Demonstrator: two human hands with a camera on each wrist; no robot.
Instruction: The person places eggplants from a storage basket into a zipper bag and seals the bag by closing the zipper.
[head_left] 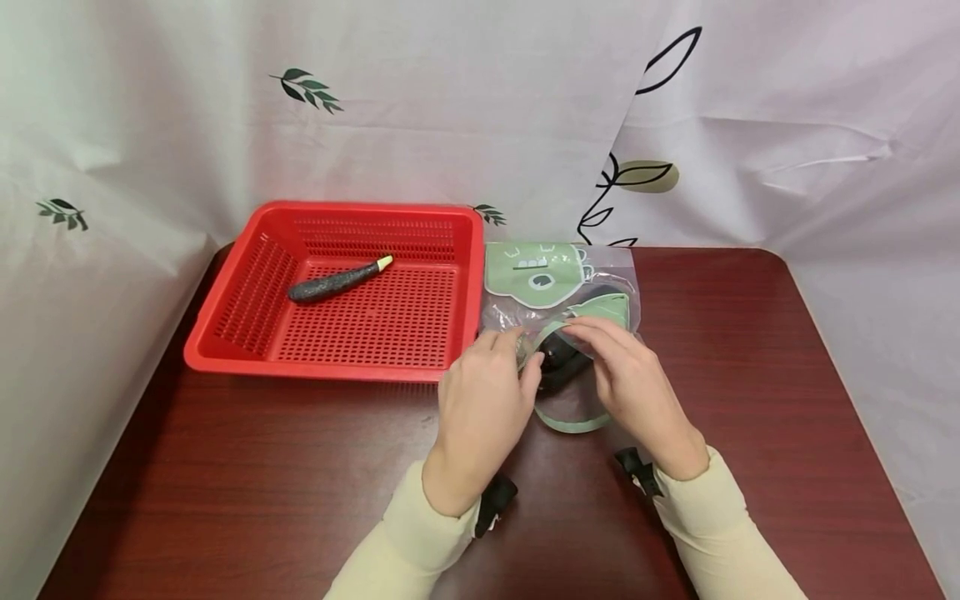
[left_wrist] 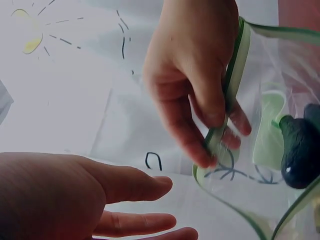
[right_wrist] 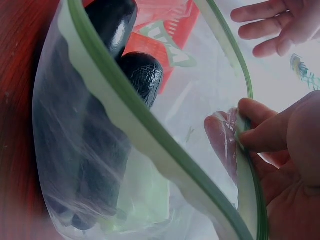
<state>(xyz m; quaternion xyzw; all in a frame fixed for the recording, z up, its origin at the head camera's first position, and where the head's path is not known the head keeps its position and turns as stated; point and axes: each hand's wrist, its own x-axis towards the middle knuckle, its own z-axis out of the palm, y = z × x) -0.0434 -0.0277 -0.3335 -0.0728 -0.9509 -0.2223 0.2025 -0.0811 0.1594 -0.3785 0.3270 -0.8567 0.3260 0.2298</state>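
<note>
A clear zip bag (head_left: 577, 408) with green zip edging and a green cartoon print lies at the right of the basket, its mouth spread wide. Inside it are dark, long toy-like vegetables (right_wrist: 144, 75), one glossy and one with a rough skin; the left wrist view shows a green stem on one (left_wrist: 298, 150). My right hand (head_left: 637, 392) pinches the zip edge (right_wrist: 244, 142) between thumb and fingers. Beside the bag's mouth, my left hand (head_left: 480, 408) has its thumb and fingers extended and apart, with nothing between them in the left wrist view.
A red perforated basket (head_left: 330, 371) stands at the back left, touching or close to the bag. One dark zucchini-like vegetable (head_left: 337, 283) with a pale yellow-green tip lies in it. Behind the brown table (head_left: 300, 500) hangs a white leaf-print cloth (head_left: 412, 108).
</note>
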